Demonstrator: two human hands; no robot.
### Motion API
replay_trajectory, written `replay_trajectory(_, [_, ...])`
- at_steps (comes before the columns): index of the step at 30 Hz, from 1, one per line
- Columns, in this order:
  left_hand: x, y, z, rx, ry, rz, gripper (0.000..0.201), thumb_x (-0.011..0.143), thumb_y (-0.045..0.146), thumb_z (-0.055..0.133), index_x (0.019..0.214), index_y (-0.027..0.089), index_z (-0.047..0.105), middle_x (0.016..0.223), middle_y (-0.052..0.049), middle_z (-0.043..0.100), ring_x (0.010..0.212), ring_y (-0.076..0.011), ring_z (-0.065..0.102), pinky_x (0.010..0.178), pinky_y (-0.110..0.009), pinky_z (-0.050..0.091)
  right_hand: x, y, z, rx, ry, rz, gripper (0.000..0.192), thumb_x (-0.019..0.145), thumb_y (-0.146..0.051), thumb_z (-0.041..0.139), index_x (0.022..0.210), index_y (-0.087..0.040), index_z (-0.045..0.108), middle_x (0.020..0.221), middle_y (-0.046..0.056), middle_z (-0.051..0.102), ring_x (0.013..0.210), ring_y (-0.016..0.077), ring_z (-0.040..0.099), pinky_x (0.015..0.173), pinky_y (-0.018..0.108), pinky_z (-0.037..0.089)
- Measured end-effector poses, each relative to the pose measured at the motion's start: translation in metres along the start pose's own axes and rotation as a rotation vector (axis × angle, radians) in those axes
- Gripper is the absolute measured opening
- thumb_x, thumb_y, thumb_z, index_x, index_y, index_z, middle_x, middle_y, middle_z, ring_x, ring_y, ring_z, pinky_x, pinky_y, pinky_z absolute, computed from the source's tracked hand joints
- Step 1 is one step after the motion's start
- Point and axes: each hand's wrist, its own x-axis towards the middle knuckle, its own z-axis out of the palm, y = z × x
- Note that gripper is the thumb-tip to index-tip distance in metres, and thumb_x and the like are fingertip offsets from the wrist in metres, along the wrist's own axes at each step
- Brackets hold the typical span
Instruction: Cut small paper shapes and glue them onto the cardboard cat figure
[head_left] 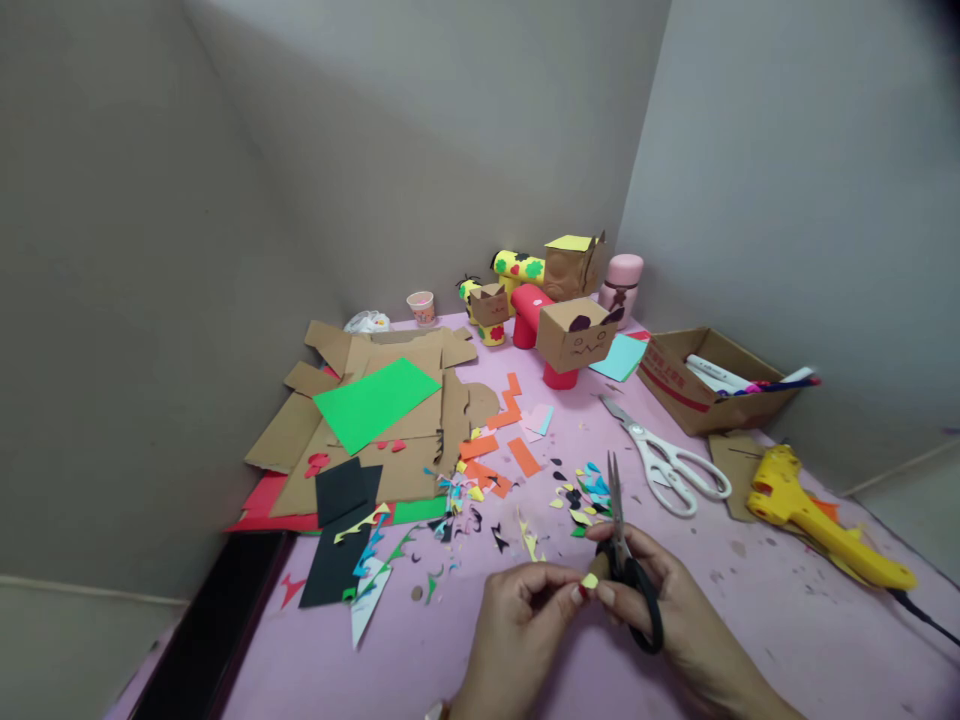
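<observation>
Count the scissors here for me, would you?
2 pairs. The black scissors are in the right hand; the white scissors lie on the table, near the glue gun. More could be hidden under the cardboard.

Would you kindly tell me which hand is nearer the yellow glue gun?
Right. The right hand, holding scissors, is left of the yellow glue gun; the left hand is farther left.
</observation>
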Motion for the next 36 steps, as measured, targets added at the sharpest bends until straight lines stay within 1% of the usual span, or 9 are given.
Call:
replay_trajectory(6, [-0.0003, 0.0005, 0.0001, -0.038, -0.013, -0.004, 0.013, 0.077, 0.023, 0.065, 0.072, 0.019, 0.076, 0.074, -0.005, 0.076, 0.066, -0.0171, 0.064, 0.061, -0.022, 0.047, -0.0001, 0.0013, -0.0011, -0.005, -0.003, -0.008, 0.041, 0.064, -0.038, 0.079, 0.097, -0.022, 0.061, 0.061, -0.006, 0.055, 0.053, 0.0108, 0.042, 0.048, 0.021, 0.031])
replay_trajectory(11, [-0.0006, -0.0003, -0.0001, -0.009, 0.003, 0.004, 0.013, 0.076, 0.023, 0.065, 0.074, 0.018, 0.076, 0.073, -0.005, 0.075, 0.066, -0.0171, 0.064, 0.061, -0.022, 0.047, 0.0002, 0.0018, -0.0023, -0.002, -0.022, -0.004, 0.042, 0.064, -0.038, 0.079, 0.098, -0.022, 0.060, 0.061, -0.006, 0.055, 0.054, 0.0111, 0.041, 0.048, 0.022, 0.030])
replay_trajectory(16, [0.0001, 0.0004, -0.0002, -0.009, 0.002, 0.007, 0.013, 0.076, 0.022, 0.064, 0.073, 0.017, 0.076, 0.072, -0.005, 0.075, 0.066, -0.0169, 0.064, 0.061, -0.022, 0.047, 0.0005, 0.0029, -0.0033, -0.018, -0.021, -0.004, 0.043, 0.064, -0.038, 0.079, 0.098, -0.020, 0.060, 0.064, -0.005, 0.056, 0.058, 0.0112, 0.045, 0.053, 0.022, 0.033])
replay_trajectory(22, [-0.0011, 0.0011, 0.0003, 0.025, 0.008, 0.024, 0.014, 0.076, 0.021, 0.063, 0.073, 0.017, 0.075, 0.073, -0.005, 0.076, 0.067, -0.0166, 0.065, 0.062, -0.021, 0.048, 0.0012, 0.0039, -0.0039, 0.001, -0.023, 0.007, 0.042, 0.064, -0.037, 0.080, 0.098, -0.022, 0.060, 0.063, -0.006, 0.057, 0.057, 0.0104, 0.045, 0.052, 0.021, 0.032])
replay_trajectory(27, [-0.0016, 0.0007, 0.0003, 0.056, 0.010, 0.063, 0.014, 0.077, 0.019, 0.062, 0.073, 0.018, 0.075, 0.073, -0.004, 0.076, 0.068, -0.0170, 0.066, 0.063, -0.021, 0.049, 0.0010, 0.0024, -0.0033, 0.007, -0.032, 0.014, 0.043, 0.064, -0.039, 0.080, 0.098, -0.022, 0.059, 0.062, -0.007, 0.056, 0.055, 0.0095, 0.042, 0.050, 0.021, 0.031])
replay_trajectory(31, [-0.0014, -0.0013, -0.0012, 0.109, 0.001, 0.093, 0.015, 0.079, 0.020, 0.061, 0.076, 0.019, 0.075, 0.075, -0.004, 0.076, 0.069, -0.0169, 0.067, 0.064, -0.021, 0.049, 0.0005, 0.0020, -0.0028, 0.002, -0.019, 0.006, 0.044, 0.063, -0.039, 0.080, 0.098, -0.022, 0.060, 0.062, -0.007, 0.056, 0.055, 0.0096, 0.043, 0.050, 0.021, 0.031])
replay_trajectory(36, [-0.0026, -0.0002, -0.0018, 0.246, 0.023, 0.202, 0.016, 0.081, 0.018, 0.059, 0.079, 0.021, 0.075, 0.075, -0.002, 0.075, 0.068, -0.0150, 0.066, 0.065, -0.020, 0.048, 0.0014, 0.0047, -0.0046, 0.009, -0.034, 0.007, 0.042, 0.066, -0.037, 0.079, 0.099, -0.021, 0.058, 0.064, -0.006, 0.057, 0.056, 0.0102, 0.043, 0.051, 0.022, 0.031])
